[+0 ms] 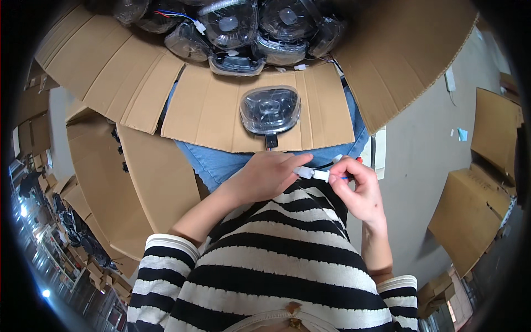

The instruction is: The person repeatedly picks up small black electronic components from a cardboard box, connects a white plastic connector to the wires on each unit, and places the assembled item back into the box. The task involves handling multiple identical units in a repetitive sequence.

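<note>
In front of my lap, my left hand (269,176) pinches a translucent white plug connector (303,172), its index finger stretched out above it. My right hand (358,188) grips a second white connector (321,175) between thumb and fingertips. The two connectors meet end to end; I cannot tell whether they are fully joined. A thin blue wire (343,177) shows at my right fingers, and a dark cable runs just behind. Beyond my hands, a headlight unit (270,109) in clear plastic wrap lies on the cardboard flap (204,110), its black plug end toward me.
More wrapped headlight units (229,25) are piled at the far side in the open carton, some with loose wires and white connectors. Wide cardboard flaps (409,61) spread to both sides. A large carton (105,177) stands at left, another box (473,213) on the floor at right.
</note>
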The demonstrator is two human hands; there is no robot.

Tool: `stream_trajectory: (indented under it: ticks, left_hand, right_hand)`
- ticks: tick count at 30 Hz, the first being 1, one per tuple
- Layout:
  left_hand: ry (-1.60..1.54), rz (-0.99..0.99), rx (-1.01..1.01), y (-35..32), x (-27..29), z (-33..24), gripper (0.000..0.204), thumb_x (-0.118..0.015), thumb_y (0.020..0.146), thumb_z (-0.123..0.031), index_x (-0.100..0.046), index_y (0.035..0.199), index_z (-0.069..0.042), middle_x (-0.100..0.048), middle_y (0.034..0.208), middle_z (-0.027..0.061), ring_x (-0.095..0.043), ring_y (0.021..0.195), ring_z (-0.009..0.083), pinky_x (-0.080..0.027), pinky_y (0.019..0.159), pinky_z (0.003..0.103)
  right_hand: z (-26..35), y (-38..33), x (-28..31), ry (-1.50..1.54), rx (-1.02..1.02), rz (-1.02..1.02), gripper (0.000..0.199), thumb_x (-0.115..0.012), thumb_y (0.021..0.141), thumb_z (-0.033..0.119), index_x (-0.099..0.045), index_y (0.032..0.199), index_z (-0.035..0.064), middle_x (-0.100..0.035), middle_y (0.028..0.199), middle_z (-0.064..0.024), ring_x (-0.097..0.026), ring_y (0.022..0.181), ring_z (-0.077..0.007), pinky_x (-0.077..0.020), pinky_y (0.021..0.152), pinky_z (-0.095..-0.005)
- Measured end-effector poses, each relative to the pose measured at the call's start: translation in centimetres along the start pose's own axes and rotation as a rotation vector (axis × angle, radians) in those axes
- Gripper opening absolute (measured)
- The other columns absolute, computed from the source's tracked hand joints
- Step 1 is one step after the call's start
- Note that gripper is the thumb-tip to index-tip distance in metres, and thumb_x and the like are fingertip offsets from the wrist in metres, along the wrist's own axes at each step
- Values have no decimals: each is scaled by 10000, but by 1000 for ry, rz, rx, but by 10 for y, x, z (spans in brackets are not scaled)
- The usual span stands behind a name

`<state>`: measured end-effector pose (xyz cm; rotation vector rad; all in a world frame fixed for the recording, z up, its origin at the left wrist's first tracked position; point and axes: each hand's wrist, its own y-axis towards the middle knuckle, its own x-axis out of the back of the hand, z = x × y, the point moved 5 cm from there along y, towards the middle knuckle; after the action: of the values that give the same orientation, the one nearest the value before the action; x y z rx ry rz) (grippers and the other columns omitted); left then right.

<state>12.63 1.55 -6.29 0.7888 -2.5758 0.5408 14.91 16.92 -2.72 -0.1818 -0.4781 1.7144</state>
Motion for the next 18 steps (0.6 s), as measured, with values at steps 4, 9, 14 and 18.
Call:
stream_trajectory:
  ticks: [4,9,14,18]
  left_hand:
    - [128,-167,-68,4,4,-2,483,-548,659,-21,-467,1134,-53,-570,760,96,-546,683,293,-427,591,359]
    - [264,-328,-95,6,6,-1,471,-569,641,-36,-483,1104,-37,-544,687,66,-529,612,255,-414,545,350]
    - [319,-326,-90,10,1,-2,460,-578,636,-47,-498,1088,-46,-527,662,51,-523,610,240,-410,541,345]
    - [210,-243,-56,11,1,0,388,-573,640,-34,-547,1025,-69,-539,687,54,-533,644,232,-413,564,321]
  right_hand:
    - [-3,1,-4,-1,-42,-6,46,-569,734,51,-553,726,8,-501,643,-5,-393,557,-58,-323,501,-196]
    - [-6,-1,-4,-64,-159,-67,48,-553,732,40,-525,704,14,-494,623,17,-400,559,-40,-327,506,-186]
    - [-13,-1,-8,-79,-161,-127,71,-558,732,67,-534,708,4,-510,594,-23,-424,519,-65,-347,484,-212]
    - [-15,-1,-3,-45,-161,-135,65,-557,732,58,-535,711,1,-523,629,-14,-431,545,-60,-348,494,-207]
